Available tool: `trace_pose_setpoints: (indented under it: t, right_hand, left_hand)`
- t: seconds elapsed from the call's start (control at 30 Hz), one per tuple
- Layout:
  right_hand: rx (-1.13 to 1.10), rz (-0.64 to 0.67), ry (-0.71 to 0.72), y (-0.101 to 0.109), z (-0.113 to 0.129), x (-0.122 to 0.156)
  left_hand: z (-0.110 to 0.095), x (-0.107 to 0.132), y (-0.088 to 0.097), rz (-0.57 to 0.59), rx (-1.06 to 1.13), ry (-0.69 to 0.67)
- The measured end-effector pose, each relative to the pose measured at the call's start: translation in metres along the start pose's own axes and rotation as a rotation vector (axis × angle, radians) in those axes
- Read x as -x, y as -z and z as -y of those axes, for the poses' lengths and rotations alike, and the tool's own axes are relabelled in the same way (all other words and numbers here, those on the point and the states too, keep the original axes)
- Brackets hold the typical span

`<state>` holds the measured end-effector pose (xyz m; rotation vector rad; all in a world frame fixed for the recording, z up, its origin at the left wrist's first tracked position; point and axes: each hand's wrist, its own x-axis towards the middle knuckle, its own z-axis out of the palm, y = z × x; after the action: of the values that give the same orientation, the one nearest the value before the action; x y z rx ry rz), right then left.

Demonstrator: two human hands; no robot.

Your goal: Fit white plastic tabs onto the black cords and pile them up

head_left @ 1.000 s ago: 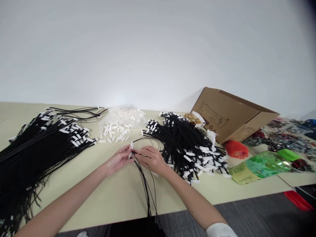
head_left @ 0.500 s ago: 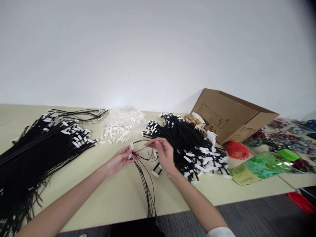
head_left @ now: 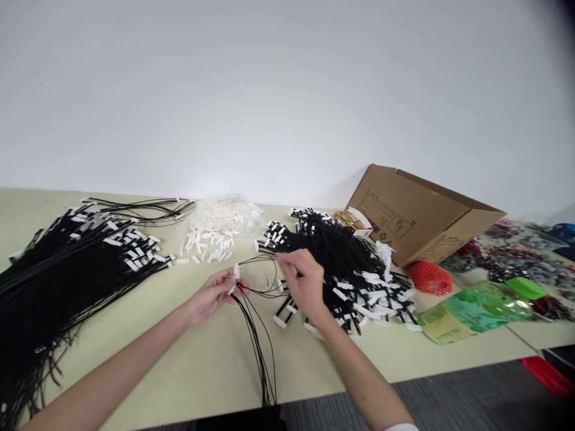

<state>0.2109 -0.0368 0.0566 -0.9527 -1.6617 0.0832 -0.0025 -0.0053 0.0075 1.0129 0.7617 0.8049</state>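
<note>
My left hand (head_left: 215, 296) pinches a white plastic connector (head_left: 236, 271) between thumb and fingers, above the middle of the table. Thin black wires (head_left: 254, 332) run out of this connector and hang down over the table's front edge. Other strands loop to the right, towards my right hand (head_left: 304, 281). The fingers of that hand are closed in a pinch at the end of a black wire (head_left: 259, 259); its tip is hidden by them. Behind my hands, loose white connectors (head_left: 211, 246) lie in front of a clear plastic bag (head_left: 229, 212).
On the left lies a large pile of black wire bundles (head_left: 58, 281) with white ends. Another wired pile (head_left: 332, 251) sits right of my right hand. Beyond are a cardboard box (head_left: 404, 209), a red foam net (head_left: 430, 278) and a green bottle (head_left: 480, 311).
My right hand has moved a little to the right, away from the connector, its fingers more curled. My left hand keeps its hold on the connector. The view has shifted slightly.
</note>
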Motion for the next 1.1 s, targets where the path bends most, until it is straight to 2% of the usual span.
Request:
trace_pose_setpoints:
  t: [0.1, 0.23, 0.43, 0.83, 1.1]
  right_hand:
    - [0.139, 0.126, 0.158, -0.025, 0.007, 0.015]
    - [0.218, 0.169, 0.211, -0.039, 0.005, 0.025]
    - [0.273, 0.184, 0.172, -0.038, 0.001, 0.025]
    - [0.264, 0.217, 0.171, -0.041, 0.0, 0.026]
    - [0.254, 0.238, 0.12, -0.041, 0.001, 0.028]
  left_hand:
    - [0.0, 0.002, -0.004, 0.058, -0.056, -0.019]
    - [0.002, 0.004, -0.008, 0.133, -0.118, -0.04]
    - [0.001, 0.005, -0.01, 0.136, -0.138, -0.036]
    - [0.004, 0.004, -0.011, 0.138, -0.193, -0.08]
    - [0.005, 0.004, -0.011, 0.127, -0.261, -0.107]
